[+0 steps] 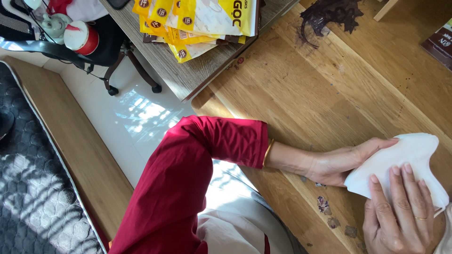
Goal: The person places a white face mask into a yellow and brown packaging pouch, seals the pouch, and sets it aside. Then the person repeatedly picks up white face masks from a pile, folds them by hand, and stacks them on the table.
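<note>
White mask (405,157) being held flat between two hands on a wooden table (329,89).

The left hand (341,162), in a red sleeve (197,164) with a gold bangle (267,153), is gripping the mask's left edge from beneath; the right hand (400,211), wearing a ring, is pressing spread fingers on top. Yellow packets (197,21) are lying well apart on a grey desk (188,70), near a dark stain (329,14).

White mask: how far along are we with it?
Done: the white mask lies out, folded flat on the wooden table. In hand: left hand grips its edge, right hand presses on top. Left: yellow packets stacked on the grey table, untouched.
</note>
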